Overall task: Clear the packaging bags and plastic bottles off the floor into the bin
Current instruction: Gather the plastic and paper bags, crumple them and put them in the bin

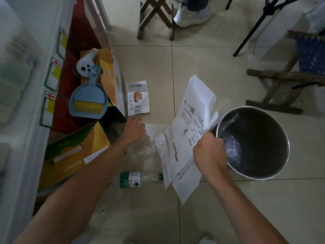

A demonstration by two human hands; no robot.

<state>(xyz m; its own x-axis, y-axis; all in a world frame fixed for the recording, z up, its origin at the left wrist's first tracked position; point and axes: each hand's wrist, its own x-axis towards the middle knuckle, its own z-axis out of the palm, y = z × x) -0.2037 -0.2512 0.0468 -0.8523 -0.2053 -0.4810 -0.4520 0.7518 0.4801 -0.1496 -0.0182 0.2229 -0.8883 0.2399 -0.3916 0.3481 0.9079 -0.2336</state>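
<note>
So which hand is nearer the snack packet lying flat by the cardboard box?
Left. The left hand reaches to the floor just below the snack packet, not touching it. The right hand is farther off by the bin, gripping white bags.

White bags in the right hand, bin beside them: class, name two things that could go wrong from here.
1. The right hand grips the large white bags by one edge; they overhang the bin rim and may catch or spill outside.
2. The left hand reaches for clear plastic wrap; the bottle nearby could get knocked and roll.
</note>
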